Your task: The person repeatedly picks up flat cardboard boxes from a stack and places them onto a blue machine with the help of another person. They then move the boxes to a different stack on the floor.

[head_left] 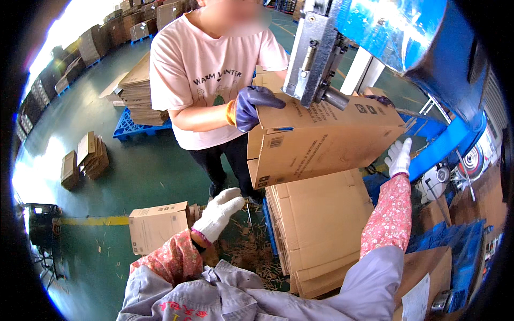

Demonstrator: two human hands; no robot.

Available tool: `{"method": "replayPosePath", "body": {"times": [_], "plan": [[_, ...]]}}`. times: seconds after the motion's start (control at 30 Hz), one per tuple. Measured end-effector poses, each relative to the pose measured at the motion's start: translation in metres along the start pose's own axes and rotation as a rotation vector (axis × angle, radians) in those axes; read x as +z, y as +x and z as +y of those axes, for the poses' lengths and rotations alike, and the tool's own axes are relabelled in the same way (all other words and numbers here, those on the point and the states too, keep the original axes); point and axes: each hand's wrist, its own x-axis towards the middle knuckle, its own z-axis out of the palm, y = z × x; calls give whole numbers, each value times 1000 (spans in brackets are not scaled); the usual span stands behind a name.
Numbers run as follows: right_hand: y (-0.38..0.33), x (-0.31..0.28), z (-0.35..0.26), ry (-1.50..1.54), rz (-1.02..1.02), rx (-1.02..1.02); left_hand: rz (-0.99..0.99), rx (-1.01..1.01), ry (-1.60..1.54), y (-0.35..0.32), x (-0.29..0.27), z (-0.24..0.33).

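Observation:
A brown cardboard box (321, 147) hangs at a tilt under the metal head of a blue machine (313, 59). A co-worker's purple-gloved hand (256, 109) grips its left end. My right hand (399, 158), in a white knit glove, is raised beside the box's right end with fingers extended; whether it touches the cardboard I cannot tell. Lower left, my left hand (218, 213), also white-gloved, is held out with fingers stretched and nothing in it. Below the box lies a stack of flat cardboard sheets (324, 224).
Another cardboard box (158, 227) stands on the green floor by my left arm. Scraps (251, 241) litter the floor near the stack. Behind the co-worker (214, 80), flattened cartons (142, 91) rest on a blue pallet (136, 128). A blue machine arm (436, 152) reaches in at right.

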Motion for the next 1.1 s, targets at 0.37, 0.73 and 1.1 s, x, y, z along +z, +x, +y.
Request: {"method": "replayPosePath", "body": {"times": [0.37, 0.73, 1.1], "plan": [[-26, 39, 60, 109, -136, -21, 311, 130, -37, 0, -50, -25], [-93, 168, 128, 1009, -372, 196, 458, 423, 60, -48, -167, 0], [-268, 322, 151, 317, -49, 27, 511, 771, 209, -66, -278, 0]]}}
